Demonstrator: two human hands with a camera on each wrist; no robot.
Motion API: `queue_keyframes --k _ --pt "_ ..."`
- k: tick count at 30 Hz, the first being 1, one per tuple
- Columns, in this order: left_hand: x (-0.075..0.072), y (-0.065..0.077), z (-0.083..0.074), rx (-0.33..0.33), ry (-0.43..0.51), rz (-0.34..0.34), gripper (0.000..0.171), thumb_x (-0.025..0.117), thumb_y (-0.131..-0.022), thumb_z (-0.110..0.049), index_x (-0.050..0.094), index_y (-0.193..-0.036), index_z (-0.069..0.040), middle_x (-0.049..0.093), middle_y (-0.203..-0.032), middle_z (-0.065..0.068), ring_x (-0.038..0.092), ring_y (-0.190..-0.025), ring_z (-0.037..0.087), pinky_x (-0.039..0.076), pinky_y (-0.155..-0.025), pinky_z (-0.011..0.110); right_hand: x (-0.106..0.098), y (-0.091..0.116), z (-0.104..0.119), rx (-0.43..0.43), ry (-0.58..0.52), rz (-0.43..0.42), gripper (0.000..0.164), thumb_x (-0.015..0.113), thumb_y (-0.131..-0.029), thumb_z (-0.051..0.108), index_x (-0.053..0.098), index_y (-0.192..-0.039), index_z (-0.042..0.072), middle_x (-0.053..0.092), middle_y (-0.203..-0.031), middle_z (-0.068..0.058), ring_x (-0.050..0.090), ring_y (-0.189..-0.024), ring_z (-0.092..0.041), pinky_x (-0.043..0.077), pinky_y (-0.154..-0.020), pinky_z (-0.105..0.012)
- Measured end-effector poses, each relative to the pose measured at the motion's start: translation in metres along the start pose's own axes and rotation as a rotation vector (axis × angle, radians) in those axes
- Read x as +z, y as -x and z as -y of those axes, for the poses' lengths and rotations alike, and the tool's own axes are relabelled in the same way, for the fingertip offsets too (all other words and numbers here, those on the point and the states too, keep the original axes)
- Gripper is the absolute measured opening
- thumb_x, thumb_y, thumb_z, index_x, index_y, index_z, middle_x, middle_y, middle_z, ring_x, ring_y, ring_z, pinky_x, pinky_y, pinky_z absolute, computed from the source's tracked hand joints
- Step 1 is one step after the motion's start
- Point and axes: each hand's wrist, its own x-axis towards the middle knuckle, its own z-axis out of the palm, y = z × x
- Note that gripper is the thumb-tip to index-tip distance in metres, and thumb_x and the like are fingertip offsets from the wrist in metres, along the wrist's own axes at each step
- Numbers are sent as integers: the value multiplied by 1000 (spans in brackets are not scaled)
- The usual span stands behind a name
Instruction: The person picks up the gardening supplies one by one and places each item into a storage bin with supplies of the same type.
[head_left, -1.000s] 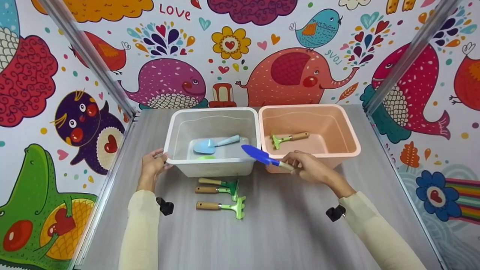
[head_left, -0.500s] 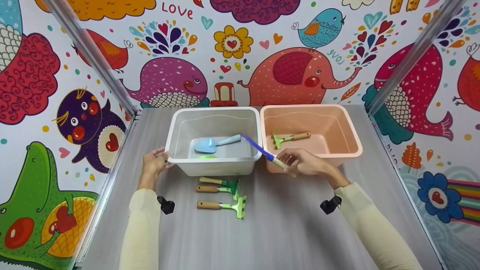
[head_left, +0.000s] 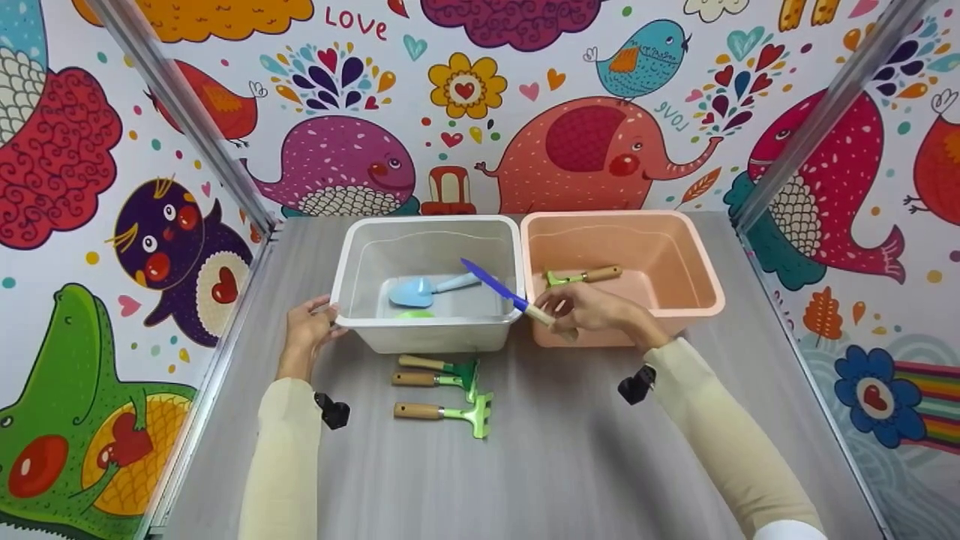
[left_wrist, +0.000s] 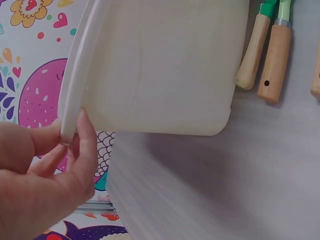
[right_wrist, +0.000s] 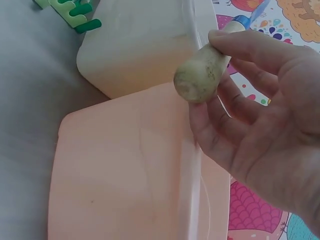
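Note:
My right hand [head_left: 589, 307] grips the pale wooden handle of a blue garden trowel [head_left: 491, 283]. The trowel's blade points up and left over the right side of the white bin [head_left: 420, 322]. In the right wrist view, thumb and fingers close round the handle [right_wrist: 200, 75] near its butt end. At the white bin's front left corner, my left hand [head_left: 309, 330] pinches the rim between thumb and fingers, as the left wrist view also shows. Inside that bin lie a light blue trowel [head_left: 411, 292] and a bright green thing [head_left: 414, 315], mostly hidden by the front wall.
An orange bin [head_left: 697, 262] stands right beside the white one, with a small green rake [head_left: 592, 274] inside, partly behind my right hand. In front of the white bin, several wooden-handled green tools, including a light green rake [head_left: 450, 412], lie on the grey table [head_left: 555, 465].
My right hand has moved left and slightly up, carrying the blue trowel farther over the white bin and turning its blade edge-on. The left hand stays on the rim.

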Motion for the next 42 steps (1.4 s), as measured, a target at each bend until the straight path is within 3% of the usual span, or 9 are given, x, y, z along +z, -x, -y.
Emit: queue_keyframes --k 4,10,18,23,27,31,35,42 --pt "0 -1 -1 -3 -39 -6 48 47 -104 -4 38 -150 4 46 -148 29 66 -88 14 61 -83 27 -1 -9 4 38 0 22 36 68 -89 2 66 -124 11 68 -109 -14 64 -88 -22 57 -71 -28" --pt "-1 -1 0 -11 -48 -6 47 47 -104 -6 39 -150 3 47 -148 28 66 -96 18 58 -93 33 -6 -26 18 12 38 68 38 68 -88 -2 64 -126 3 67 -110 -19 64 -83 -18 58 -65 -25" --pt "-1 -2 0 -19 -27 -9 47 47 -104 -5 39 -149 4 46 -147 28 65 -95 18 59 -90 30 -9 -43 36 31 93 106 38 67 -88 0 66 -125 6 66 -107 -16 62 -84 -19 56 -63 -23" --pt "-1 -1 1 -10 -12 -7 49 48 -103 -3 38 -150 5 50 -138 27 63 -85 12 61 -76 23 -10 -53 44 51 147 123 37 66 -87 1 66 -124 7 66 -110 -17 61 -85 -20 55 -64 -22" --pt "0 -1 1 -4 -14 -15 49 48 -102 -3 37 -149 6 50 -126 20 59 -75 6 60 -72 21 -9 -60 51 91 173 123 37 65 -89 1 67 -125 10 66 -114 -16 61 -87 -22 57 -67 -26" --pt "1 -1 -1 -7 -37 -19 48 47 -103 -3 38 -149 6 49 -137 26 61 -79 8 61 -75 22 -7 -67 58 120 205 127 37 65 -91 3 66 -126 13 65 -117 -13 61 -93 -24 60 -74 -31" --pt "1 -2 -2 -8 -41 -10 49 46 -103 -4 37 -150 5 44 -148 29 62 -87 13 61 -80 25 -3 -73 65 95 273 122 37 62 -91 2 66 -127 12 66 -119 -14 61 -99 -26 60 -82 -36" --pt "0 -2 0 -5 -37 -11 47 46 -103 -4 39 -149 5 44 -149 29 60 -81 7 61 -78 23 6 -86 73 98 364 129 39 60 -92 3 65 -130 10 66 -123 -16 61 -106 -28 57 -93 -42"
